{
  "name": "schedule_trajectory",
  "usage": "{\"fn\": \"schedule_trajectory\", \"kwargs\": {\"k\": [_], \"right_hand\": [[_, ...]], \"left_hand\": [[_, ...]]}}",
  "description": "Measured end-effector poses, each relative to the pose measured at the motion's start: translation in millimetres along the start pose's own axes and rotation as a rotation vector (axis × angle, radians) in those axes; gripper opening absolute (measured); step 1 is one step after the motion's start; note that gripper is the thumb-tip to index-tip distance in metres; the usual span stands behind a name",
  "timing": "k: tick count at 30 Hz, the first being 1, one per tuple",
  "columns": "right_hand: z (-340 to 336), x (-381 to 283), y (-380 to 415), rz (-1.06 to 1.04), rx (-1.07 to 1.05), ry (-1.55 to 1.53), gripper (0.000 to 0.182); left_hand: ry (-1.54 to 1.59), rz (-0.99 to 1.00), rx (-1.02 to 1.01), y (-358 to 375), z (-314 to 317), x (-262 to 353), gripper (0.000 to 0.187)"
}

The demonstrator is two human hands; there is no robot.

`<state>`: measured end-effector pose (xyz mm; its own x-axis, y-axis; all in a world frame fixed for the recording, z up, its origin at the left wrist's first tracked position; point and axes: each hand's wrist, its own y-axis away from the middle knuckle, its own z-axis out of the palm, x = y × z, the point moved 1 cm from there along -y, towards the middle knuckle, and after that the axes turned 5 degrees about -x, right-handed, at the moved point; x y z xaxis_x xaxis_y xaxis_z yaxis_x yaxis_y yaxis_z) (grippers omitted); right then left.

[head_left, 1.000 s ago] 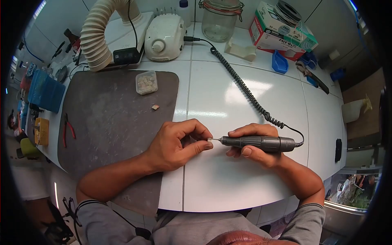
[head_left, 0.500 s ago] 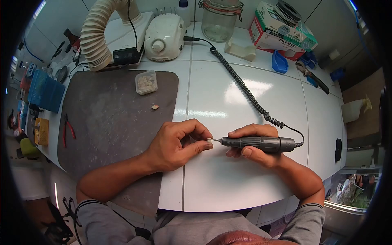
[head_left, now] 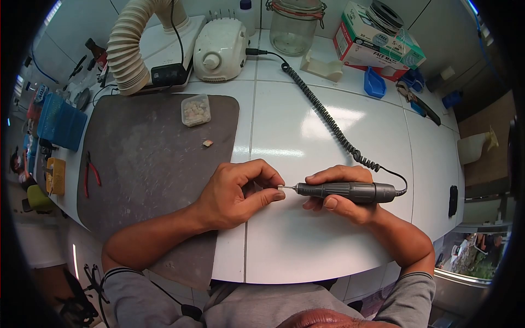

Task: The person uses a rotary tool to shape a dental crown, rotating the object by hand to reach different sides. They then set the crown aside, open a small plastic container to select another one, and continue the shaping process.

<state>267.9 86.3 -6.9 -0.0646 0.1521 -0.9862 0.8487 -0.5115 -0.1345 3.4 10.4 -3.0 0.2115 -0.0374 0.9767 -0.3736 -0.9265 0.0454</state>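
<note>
Between the thumb and index finger of my left hand (head_left: 238, 194) is a small whitish piece (head_left: 280, 188), mostly covered by the fingertips. My right hand (head_left: 347, 194) is wrapped round a dark rotary handpiece (head_left: 350, 191) lying level and pointing left. Its thin metal bit (head_left: 290, 187) reaches right to the pinched piece. From the handpiece's back end a coiled black cord (head_left: 328, 117) runs up to the white control unit (head_left: 220, 49). On the dark mat (head_left: 147, 147) a clear tub (head_left: 196, 110) holds several small pale pieces, with one loose chip (head_left: 207, 143) below it.
Red-handled pliers (head_left: 92, 175) lie on the mat's left side, near a blue basket (head_left: 61, 121) and a yellow basket (head_left: 55, 176). A ribbed hose (head_left: 128, 49), a glass jar (head_left: 295, 30) and a mask box (head_left: 374, 44) stand along the back. A blue tray (head_left: 374, 83) sits at back right.
</note>
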Motion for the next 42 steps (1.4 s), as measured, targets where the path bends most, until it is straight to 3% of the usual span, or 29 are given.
{"fn": "schedule_trajectory", "kwargs": {"k": [42], "right_hand": [[1.0, 1.3, 0.5, -0.018, 0.018, 0.011, 0.037]], "left_hand": [[-0.01, -0.007, 0.006, 0.2, -1.0, 0.7, 0.016]]}}
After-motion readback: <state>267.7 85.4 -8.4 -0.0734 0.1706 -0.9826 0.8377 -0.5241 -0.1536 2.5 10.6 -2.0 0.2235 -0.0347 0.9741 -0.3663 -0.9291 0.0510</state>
